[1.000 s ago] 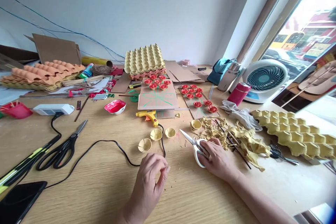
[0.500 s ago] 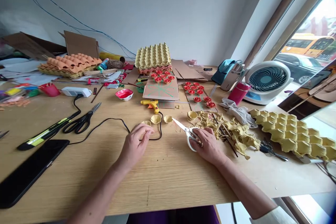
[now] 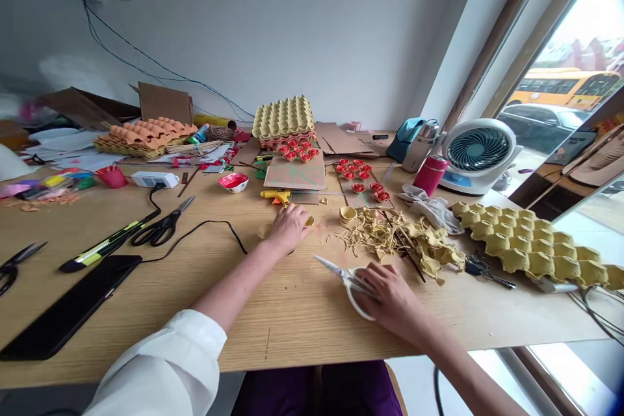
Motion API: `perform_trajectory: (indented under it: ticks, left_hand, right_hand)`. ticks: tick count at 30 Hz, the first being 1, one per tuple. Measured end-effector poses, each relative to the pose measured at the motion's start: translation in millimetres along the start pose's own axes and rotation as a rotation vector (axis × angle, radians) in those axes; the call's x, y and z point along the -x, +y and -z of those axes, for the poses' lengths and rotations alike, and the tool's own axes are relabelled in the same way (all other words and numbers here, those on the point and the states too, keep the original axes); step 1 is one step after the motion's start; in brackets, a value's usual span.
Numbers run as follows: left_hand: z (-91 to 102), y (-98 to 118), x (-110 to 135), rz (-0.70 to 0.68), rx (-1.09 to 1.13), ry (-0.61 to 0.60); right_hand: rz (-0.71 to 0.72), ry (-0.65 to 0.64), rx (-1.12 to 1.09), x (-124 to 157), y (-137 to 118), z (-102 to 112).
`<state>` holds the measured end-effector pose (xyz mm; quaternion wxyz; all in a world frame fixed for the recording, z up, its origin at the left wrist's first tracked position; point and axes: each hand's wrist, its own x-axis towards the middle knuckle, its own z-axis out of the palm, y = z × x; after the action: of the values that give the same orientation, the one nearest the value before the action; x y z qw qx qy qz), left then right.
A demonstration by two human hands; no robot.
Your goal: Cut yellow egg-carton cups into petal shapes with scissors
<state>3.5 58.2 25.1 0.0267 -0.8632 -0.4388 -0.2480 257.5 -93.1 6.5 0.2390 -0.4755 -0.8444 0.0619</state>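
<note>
My right hand (image 3: 390,296) is closed round the handles of white scissors (image 3: 348,278), held low over the table with the blades pointing up and left. My left hand (image 3: 291,227) reaches over small yellow egg-carton cups, its fingers bent down and their tips hidden. One cup (image 3: 264,231) shows at its left, and another cup (image 3: 309,223) shows by its fingers on the right. Just beyond it lies a yellow glue gun (image 3: 277,195). Stacked cups (image 3: 348,215) stand farther right, beside a pile of yellow carton scraps (image 3: 377,234).
Red paper-pulp flowers (image 3: 298,151) sit on cardboard at the back. A yellow egg tray (image 3: 531,244), a fan (image 3: 480,153) and a pink flask (image 3: 431,174) stand right. Black scissors (image 3: 163,226), a cutter knife (image 3: 107,242) and a black phone (image 3: 73,309) lie left.
My left hand has moved forward and right over the cups. My right hand has drawn the scissors back toward the table's near edge. The view has shifted slightly.
</note>
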Motion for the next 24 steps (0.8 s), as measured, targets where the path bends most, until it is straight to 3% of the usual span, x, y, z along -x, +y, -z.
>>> perform_trajectory:
  ticks: [6,10,16,24]
  left_hand:
    - [-20.8,-1.0,-7.1,0.013,0.067,0.003]
    - [-10.1,-5.5,-0.4,0.065,0.181,0.088]
    - [12.5,-14.0,25.0,0.316,0.444,0.312]
    - [9.8,-19.2,39.6,0.553,0.863,0.409]
  right_hand:
    - [-0.024,-0.144,0.042,6.6,-31.7,-3.2]
    - [-0.033,-0.189,0.109,-7.5,-38.8,-8.9]
    - [-0.258,-0.091,0.311,-13.8,-19.0,-11.2]
    - [-0.264,-0.222,0.248,-50.4,-64.9,-32.6]
